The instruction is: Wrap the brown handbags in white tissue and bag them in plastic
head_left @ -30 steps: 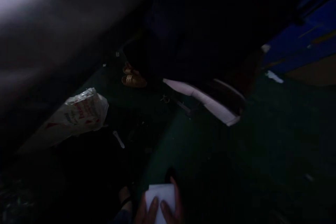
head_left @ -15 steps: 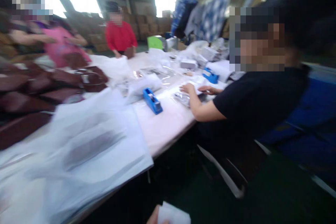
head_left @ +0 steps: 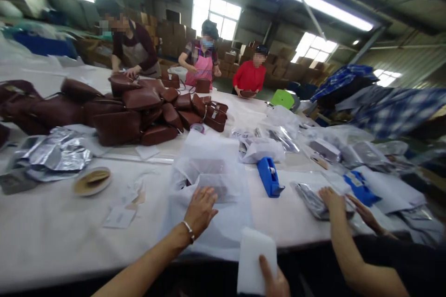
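Observation:
My left hand (head_left: 200, 209), a thin bracelet at the wrist, lies flat with fingers stretched on a stack of translucent white bags (head_left: 209, 181) on the white table (head_left: 52, 236). A dark item shows through the top bag. My right hand (head_left: 275, 284) is at the bottom edge, thumb pressed on a white folded sheet (head_left: 257, 257) that it holds up in front of the table edge.
A co-worker's hands (head_left: 343, 204) rest on a silvery packet at the right. Two blue tape dispensers (head_left: 269, 176) stand nearby. Brown handbags (head_left: 139, 111) are piled at the back left, foil wrappers (head_left: 57, 153) at left. Three people work at the far end.
The view swung up from the dark floor under the table to the table top. My left hand now rests on the bags; my right hand still holds the white sheet.

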The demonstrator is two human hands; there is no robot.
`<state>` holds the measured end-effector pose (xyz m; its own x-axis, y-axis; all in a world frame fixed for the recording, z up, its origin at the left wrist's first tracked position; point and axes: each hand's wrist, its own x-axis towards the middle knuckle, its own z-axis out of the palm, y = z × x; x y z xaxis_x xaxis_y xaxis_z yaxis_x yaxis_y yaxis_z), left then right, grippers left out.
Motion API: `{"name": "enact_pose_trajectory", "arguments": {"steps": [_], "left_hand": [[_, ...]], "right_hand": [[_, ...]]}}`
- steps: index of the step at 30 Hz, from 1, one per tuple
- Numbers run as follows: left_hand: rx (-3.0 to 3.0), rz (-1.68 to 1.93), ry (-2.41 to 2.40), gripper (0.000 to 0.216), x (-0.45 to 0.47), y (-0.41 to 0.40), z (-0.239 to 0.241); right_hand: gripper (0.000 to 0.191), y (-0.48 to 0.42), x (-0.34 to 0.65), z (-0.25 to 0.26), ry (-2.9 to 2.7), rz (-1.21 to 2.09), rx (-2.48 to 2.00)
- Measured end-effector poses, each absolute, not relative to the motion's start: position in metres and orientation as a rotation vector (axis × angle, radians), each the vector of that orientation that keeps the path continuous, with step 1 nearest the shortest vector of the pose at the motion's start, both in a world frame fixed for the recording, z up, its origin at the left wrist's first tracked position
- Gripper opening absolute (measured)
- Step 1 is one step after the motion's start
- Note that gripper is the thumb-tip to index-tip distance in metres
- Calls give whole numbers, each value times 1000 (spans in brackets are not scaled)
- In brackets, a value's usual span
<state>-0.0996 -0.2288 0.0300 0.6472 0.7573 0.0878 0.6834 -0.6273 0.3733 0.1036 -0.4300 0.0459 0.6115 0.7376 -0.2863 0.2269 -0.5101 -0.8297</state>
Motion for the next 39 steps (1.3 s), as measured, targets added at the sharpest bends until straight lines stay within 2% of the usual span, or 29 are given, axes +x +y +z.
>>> {"name": "enact_pose_trajectory", "arguments": {"steps": [3, 9, 13, 17, 21, 24, 26, 29, 34, 39], "left_hand": [[2519, 181, 1218, 23, -109, -212, 21], [2356, -126, 1399, 32, -127, -200, 5], [2257, -370, 1518, 50, -139, -200, -1], [2133, -628, 1561, 64, -141, -212, -2], [2047, -561, 1632, 69, -129, -231, -6], [1986, -487, 1697, 65, -114, -241, -13], [1993, -394, 1726, 64, -105, -243, -19], [2071, -222, 1728, 63, -99, -245, -28], [2260, 67, 1592, 44, -110, -244, -35], [2491, 345, 1435, 42, -125, -226, -31]], "right_hand": [[55, -384, 157, 81, -1161, 611, -1970], [40, -316, 278, 126, -1293, 404, -1902], [38, -297, 321, 109, -1269, 378, -1896], [34, -247, 325, 56, -1196, 467, -2015], [37, -184, 304, -7, -1219, 665, -2165], [57, -166, 296, -37, -1267, 730, -2289], [65, -169, 296, -44, -1373, 599, -2289], [56, -186, 281, -39, -1587, 354, -2052], [25, -208, 188, -21, -1988, 392, -1413], [32, -198, 99, -20, -2230, 347, -1149]]}}
